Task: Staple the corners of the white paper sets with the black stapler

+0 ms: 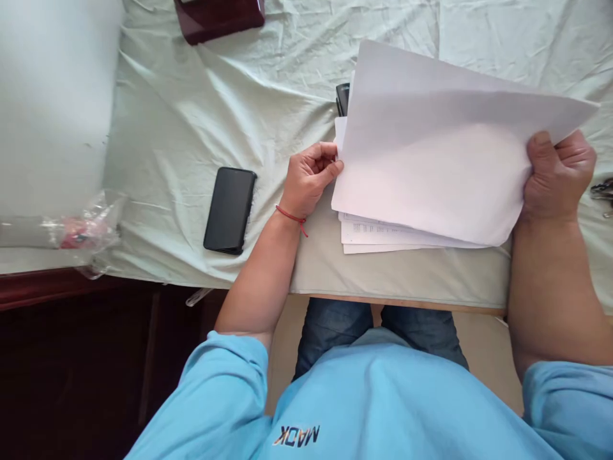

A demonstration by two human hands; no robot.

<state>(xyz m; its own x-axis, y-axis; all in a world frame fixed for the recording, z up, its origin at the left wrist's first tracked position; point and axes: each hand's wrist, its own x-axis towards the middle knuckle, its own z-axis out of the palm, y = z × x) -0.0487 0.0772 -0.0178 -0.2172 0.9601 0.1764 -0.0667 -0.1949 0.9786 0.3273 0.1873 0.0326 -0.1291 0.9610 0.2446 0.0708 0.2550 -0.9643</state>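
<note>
Holding a stack of white papers (431, 166) in the right half of the frame, both hands grip its opposite ends. The left hand (309, 179), with a red string (292, 217) around its wrist, sits at center; its fingers (328, 167) are pinched together on the stack's left edge. The right hand (558, 176), at the right edge, has its fingers curled shut on the stack's right end, thumb on top. The top sheet is blank and lifted; printed sheets (378, 231) show beneath its lower edge. Under the papers lies a surface covered by a wrinkled pale green sheet (201, 108). A black phone (230, 209) lies face up left of the left hand, well apart from the papers. A small dark object (341, 99) peeks out just above the stack's upper left corner.
</note>
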